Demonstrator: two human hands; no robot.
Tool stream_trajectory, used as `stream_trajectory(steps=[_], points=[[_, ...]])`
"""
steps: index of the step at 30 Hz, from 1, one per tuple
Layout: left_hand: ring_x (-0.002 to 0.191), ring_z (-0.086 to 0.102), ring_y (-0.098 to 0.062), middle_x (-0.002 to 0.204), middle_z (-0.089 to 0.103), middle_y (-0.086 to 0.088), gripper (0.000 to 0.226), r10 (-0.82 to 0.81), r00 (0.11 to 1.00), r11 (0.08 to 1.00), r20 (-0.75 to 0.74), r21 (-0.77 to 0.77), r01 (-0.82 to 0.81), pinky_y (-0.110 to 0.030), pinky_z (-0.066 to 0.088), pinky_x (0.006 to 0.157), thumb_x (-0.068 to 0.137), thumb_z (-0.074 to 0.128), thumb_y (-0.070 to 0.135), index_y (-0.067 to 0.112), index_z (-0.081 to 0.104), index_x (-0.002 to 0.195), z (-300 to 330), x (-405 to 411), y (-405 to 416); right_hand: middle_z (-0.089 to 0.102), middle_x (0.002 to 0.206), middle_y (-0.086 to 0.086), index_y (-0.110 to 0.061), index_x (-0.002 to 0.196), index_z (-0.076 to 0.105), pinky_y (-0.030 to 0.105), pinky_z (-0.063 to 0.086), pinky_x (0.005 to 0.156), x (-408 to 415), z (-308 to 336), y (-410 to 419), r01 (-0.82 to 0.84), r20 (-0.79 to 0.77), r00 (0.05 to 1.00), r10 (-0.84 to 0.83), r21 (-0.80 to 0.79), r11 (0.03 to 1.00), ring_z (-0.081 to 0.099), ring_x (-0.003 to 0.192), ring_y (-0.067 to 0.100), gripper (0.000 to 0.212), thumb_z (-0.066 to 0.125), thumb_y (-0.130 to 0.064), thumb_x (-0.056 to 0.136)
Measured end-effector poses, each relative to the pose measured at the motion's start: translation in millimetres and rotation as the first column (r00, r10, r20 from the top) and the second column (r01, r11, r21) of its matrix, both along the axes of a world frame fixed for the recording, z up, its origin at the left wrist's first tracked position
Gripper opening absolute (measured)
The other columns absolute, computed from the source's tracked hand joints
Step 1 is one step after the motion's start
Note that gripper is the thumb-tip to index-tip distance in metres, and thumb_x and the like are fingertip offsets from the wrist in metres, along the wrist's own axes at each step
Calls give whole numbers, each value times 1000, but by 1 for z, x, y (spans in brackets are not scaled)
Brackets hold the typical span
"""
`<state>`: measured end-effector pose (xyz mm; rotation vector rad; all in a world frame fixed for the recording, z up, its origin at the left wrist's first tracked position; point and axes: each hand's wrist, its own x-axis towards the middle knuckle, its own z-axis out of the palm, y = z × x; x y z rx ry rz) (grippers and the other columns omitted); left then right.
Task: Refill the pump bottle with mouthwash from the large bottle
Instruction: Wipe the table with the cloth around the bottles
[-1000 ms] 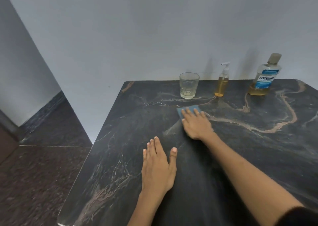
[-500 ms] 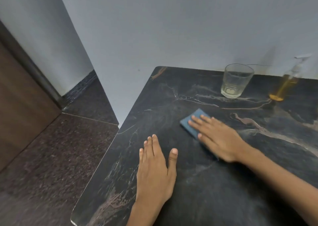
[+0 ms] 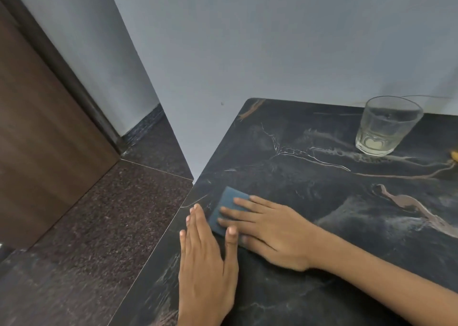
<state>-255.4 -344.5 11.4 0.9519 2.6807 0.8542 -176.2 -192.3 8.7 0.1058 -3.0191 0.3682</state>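
Neither bottle stands in plain sight from here — only a sliver of amber at the far right edge of the table (image 3: 322, 301), cut off by the frame, which may be the foot of the pump bottle (image 3: 454, 155), though I cannot say for sure. The large bottle is out of view altogether. So which way either one points, or how its long axis runs, cannot be told from this moment.

What the person is busy with is the tabletop. The right hand (image 3: 275, 234) lies flat on a blue sponge (image 3: 229, 201) near the left edge of the dark marbled surface, its fingers straight and slightly spread, pressing the pad down rather than pinching it. The sponge's long side runs slantwise, from near left to far right. The left hand (image 3: 207, 263) rests palm-down on the table just beside it, fingers straight and held close together, thumb set apart with its tip touching or almost touching the near edge of the sponge. It holds nothing.

A clear glass (image 3: 386, 124) stands upright towards the far right, well apart from both hands, with a little pale liquid in the bottom.

As for progress, I judge this to be wiping down around the job, not the pouring itself. Whether the refill is already done or not yet begun I cannot tell, since the fill level of the pump bottle is hidden.
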Motion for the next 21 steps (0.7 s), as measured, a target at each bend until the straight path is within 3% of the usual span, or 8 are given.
stream_trajectory(steps=[3,5,8,10,12,14,18,21], points=[[131,-18,9,158,-6,11,110,-2,1000,1000,28,-4,3,-9,-19,103,53,-22,86,26,-19,145,-6,2,1,29,151,-12,-30,145,33,25,4,115,26,1,41,92,13,996,-93,21,996,17,142,10,57,11,-51,97],[131,-20,8,158,-6,10,107,-7,999,1000,37,-20,8,-12,-18,105,52,-24,86,27,-23,141,-7,1,5,21,154,-11,-30,147,23,21,-2,114,17,4,82,237,27,971,-238,44,971,13,144,12,59,10,-53,94],[128,-22,6,158,-6,9,110,-10,999,999,53,-30,12,-16,-14,108,49,-25,86,26,-23,142,-1,3,16,5,158,-8,-29,150,10,28,-2,116,-28,6,126,504,100,853,-512,96,858,2,146,14,49,16,-37,102],[123,-21,5,158,-6,9,106,-14,997,999,72,-46,17,-23,-5,114,57,-19,84,25,-20,145,6,5,25,2,159,-5,-26,151,6,34,0,117,-67,6,129,588,115,792,-600,122,799,0,146,18,49,15,-33,103],[121,-20,4,158,-7,9,106,-34,996,997,77,-73,39,-27,1,116,55,-19,82,26,-20,145,12,7,33,3,159,-3,-24,151,6,37,1,118,-94,4,113,556,108,813,-572,144,818,1,146,21,50,15,-34,103],[120,-20,5,158,-8,10,117,-63,996,992,69,-102,70,-25,1,115,44,-26,85,26,-22,145,15,9,40,6,159,-4,-25,151,10,37,1,117,-95,3,89,424,85,896,-437,136,896,4,146,22,50,19,-33,103],[120,-22,3,158,-10,10,130,-95,994,985,50,-141,101,-23,1,115,30,-37,84,25,-23,145,15,6,50,11,157,-13,-32,149,18,27,-5,116,-28,2,56,150,40,988,-151,9,989,0,145,8,53,12,-42,97],[119,-23,2,158,-10,9,129,-125,992,978,32,-166,128,-26,3,116,28,-38,84,26,-26,143,12,4,57,7,155,-19,-38,148,14,20,-10,113,14,4,80,251,78,965,-251,13,968,-2,143,2,66,0,-53,85]])
